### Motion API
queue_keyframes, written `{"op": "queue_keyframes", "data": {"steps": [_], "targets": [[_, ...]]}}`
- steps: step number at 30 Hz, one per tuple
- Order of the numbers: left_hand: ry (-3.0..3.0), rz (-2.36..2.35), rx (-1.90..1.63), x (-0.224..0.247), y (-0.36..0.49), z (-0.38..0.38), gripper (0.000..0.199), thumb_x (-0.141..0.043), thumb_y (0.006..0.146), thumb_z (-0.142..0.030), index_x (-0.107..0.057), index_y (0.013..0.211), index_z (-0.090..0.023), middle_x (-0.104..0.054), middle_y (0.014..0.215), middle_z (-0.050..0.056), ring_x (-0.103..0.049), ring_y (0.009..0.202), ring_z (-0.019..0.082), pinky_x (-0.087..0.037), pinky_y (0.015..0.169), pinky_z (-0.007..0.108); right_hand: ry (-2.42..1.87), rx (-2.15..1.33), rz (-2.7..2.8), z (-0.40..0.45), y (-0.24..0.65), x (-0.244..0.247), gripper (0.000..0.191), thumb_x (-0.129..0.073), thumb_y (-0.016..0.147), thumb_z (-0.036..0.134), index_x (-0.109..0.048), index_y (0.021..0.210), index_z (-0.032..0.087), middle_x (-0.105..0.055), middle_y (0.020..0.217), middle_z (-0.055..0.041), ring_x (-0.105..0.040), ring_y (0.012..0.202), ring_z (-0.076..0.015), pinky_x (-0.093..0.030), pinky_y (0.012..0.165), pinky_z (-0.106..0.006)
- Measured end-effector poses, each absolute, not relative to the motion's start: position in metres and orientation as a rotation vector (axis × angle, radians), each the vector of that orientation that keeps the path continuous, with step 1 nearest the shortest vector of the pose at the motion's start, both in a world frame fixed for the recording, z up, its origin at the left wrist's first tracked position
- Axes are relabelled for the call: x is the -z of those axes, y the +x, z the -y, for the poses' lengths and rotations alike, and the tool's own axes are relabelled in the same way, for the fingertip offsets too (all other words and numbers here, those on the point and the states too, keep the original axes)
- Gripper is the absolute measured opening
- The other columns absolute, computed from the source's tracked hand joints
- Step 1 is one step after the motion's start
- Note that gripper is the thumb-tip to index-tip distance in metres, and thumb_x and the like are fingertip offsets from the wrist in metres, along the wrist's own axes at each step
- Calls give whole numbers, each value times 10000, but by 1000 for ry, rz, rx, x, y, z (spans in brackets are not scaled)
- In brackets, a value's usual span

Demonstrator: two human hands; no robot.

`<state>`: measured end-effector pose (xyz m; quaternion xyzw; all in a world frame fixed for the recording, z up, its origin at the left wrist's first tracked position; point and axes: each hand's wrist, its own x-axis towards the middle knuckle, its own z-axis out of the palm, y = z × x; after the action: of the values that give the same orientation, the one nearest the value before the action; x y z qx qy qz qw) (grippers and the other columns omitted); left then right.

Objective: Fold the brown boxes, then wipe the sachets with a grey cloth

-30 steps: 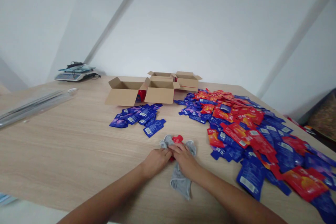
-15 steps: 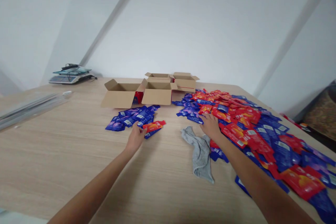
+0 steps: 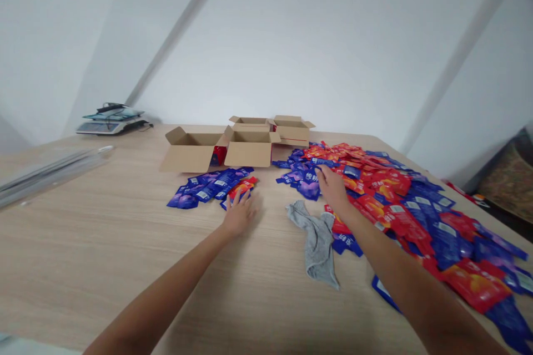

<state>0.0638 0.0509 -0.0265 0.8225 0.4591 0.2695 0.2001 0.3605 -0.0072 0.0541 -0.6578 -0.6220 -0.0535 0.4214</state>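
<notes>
My left hand is open, fingers spread, at the near edge of a red packet that lies on a small group of blue packets. On the right, my right hand pinches the edge of a blue packet at the left side of a large pile of red and blue packets. A crumpled grey cloth lies on the table between my forearms.
Open cardboard boxes stand behind the small group, several in all. A scale with things stacked on it sits at the back left. Long items in clear plastic lie at the far left.
My left hand has let go of the red packet, spread its fingers and moved right. The red packet now lies further back on the group. My right hand now has a blue packet turned towards it.
</notes>
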Motion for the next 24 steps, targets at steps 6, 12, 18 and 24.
{"op": "queue_keyframes", "data": {"steps": [6, 12, 18, 24], "targets": [[1349, -580, -371, 7, 107, 21, 495, -604, 793, -490, -521, 1144, -151, -660, 1044, 135, -669, 862, 256, -524, 723, 374, -1545, -289, 1701, 31, 291, -15, 414, -266, 947, 396, -609, 1013, 174, -672, 870, -51, -591, 780, -184, -443, 693, -284], [1023, -728, -397, 18, 63, 29, 319, -727, 631, -205, -570, 891, -110, -688, 761, 76, -673, 646, 176, -519, 594, 239, -1821, -120, 2056, 70, 313, 47, 456, -464, 850, 221, -496, 1304, 203, -474, 1367, -103, -388, 1222, -299, -292, 998, -471], [1061, -735, -121, 23, 62, 29, 248, -711, 603, -208, -640, 794, -65, -696, 732, 111, -626, 525, 132, -498, 508, 217, -1426, -276, 2093, 91, 273, 42, 538, -300, 830, 67, -484, 1322, 184, -541, 1297, -75, -439, 1191, -190, -300, 1038, -376], [1158, -858, -54, 33, 73, 24, 228, -697, 606, -316, -592, 624, -114, -595, 510, 9, -455, 338, 65, -301, 325, 164, -1479, -316, 2341, 80, 246, 41, 598, -370, 807, 115, -386, 1393, 231, -328, 1479, -10, -232, 1359, -211, -159, 1093, -406]]}}
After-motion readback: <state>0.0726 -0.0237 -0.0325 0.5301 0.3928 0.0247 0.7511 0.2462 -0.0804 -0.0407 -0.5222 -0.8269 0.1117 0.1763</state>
